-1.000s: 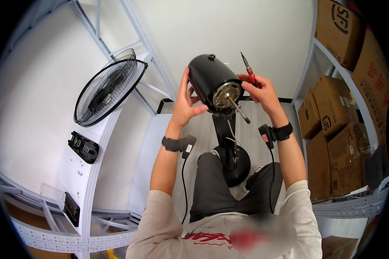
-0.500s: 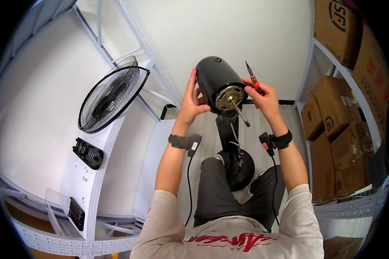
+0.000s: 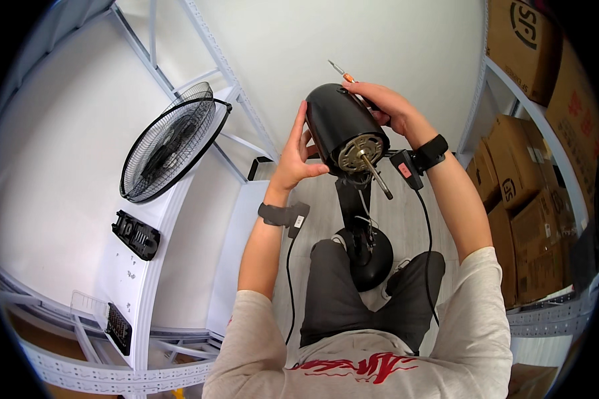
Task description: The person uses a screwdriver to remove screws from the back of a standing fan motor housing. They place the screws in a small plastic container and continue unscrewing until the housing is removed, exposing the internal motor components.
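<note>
A black fan motor housing tops a stand with a round black base between my legs. Its open end faces me, showing the metal motor plate and a long bare shaft. My left hand grips the housing's left side, fingers along the wall and thumb near the lower rim. Held in my right hand is a screwdriver with a red-orange handle, its tip pointing up and left past the housing's back end. That hand rests against the housing's right side, partly hiding the handle.
On the white shelf at left lie a fan grille with blades, a black plastic cover, small screws and a bit case. Cardboard boxes fill the rack at right. Cables hang from both wrist straps.
My right hand has moved up and left from the front rim to the back of the housing, carrying the screwdriver. The left hand keeps its hold; the housing has shifted slightly.
</note>
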### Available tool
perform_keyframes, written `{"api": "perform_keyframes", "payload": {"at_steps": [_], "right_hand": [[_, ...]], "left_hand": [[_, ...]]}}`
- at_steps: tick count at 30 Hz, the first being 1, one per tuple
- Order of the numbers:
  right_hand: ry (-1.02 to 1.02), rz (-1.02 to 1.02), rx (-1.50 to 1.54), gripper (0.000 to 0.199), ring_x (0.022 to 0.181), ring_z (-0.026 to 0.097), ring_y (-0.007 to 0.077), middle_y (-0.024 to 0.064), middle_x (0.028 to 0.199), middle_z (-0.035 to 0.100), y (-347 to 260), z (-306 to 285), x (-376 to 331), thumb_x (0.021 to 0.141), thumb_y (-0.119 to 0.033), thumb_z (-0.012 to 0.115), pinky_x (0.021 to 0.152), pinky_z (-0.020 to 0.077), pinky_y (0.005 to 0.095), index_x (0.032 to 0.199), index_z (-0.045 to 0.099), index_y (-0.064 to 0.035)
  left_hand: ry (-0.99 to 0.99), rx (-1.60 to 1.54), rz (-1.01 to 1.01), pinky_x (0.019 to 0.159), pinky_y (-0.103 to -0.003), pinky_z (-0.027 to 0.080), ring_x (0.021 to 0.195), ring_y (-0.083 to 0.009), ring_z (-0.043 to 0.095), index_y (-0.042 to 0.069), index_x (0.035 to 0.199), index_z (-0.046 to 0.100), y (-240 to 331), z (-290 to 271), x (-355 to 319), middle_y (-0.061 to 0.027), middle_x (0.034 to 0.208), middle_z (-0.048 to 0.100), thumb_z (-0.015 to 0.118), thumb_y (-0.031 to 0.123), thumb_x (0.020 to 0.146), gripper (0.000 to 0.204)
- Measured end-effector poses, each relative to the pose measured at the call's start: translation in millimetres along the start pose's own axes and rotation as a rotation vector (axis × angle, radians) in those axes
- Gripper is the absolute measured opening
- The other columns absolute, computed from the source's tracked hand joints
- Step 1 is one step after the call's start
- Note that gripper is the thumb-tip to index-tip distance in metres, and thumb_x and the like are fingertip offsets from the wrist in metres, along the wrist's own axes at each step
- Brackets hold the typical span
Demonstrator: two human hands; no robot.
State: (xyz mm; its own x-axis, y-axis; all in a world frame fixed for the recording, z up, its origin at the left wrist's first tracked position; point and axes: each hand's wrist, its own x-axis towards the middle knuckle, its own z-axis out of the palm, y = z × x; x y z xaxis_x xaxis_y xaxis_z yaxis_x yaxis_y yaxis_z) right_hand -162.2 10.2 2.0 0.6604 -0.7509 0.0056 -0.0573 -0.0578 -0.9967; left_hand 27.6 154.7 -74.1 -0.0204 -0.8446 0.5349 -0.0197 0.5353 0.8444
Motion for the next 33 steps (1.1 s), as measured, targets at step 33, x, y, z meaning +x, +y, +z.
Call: {"api": "perform_keyframes", "payload": {"at_steps": [33], "right_hand": [[0.021,-0.114,0.085,0.05,0.056,0.035,0.0007,-0.0104,0.072,0.048,26,8,-6,0.094,-0.059,0.057,0.049,0.0178,0.0199,0.119,0.064,-0.0159]], "left_hand": [[0.078,-0.071,-0.103,0.097,-0.038,0.05,0.135,-0.0316,0.043,0.011,0.16,0.012,6,-6,15,-0.012,0.162,0.022,0.093,0.018,0.057,0.131]]}}
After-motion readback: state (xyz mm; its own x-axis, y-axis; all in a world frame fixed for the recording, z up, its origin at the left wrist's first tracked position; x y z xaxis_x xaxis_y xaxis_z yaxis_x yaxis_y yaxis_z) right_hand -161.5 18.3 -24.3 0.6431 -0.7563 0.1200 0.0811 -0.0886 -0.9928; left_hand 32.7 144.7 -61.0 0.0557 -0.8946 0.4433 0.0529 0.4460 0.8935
